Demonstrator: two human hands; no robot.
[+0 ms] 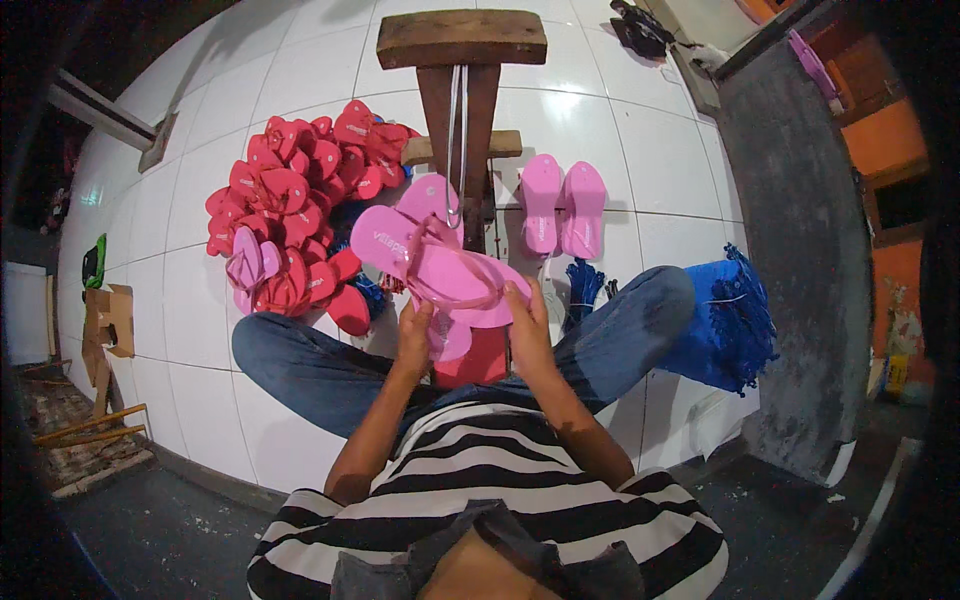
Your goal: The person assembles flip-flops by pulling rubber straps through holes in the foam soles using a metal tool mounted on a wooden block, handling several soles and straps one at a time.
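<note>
Above my lap I hold a pair of pink flip-flops that cross each other. My left hand [415,335] is closed on the near end of the lower pink flip-flop [450,342]. On the upper pink flip-flop [465,280], which lies slantwise with its pink strap fitted, my right hand [528,312] grips the right end. Directly beyond them rises a wooden stand [460,110], with a thin metal rod [455,150] hanging down its front. A red piece [472,360] shows between my legs, partly hidden by the flip-flops.
Left of the stand lies a heap of red flip-flops [290,190], with a pink pair [250,265] at its near side. Two strapless pink soles [540,205] lie right of the stand. Bundled blue straps [720,320] sit beside my right knee. A cardboard box [115,320] stands far left.
</note>
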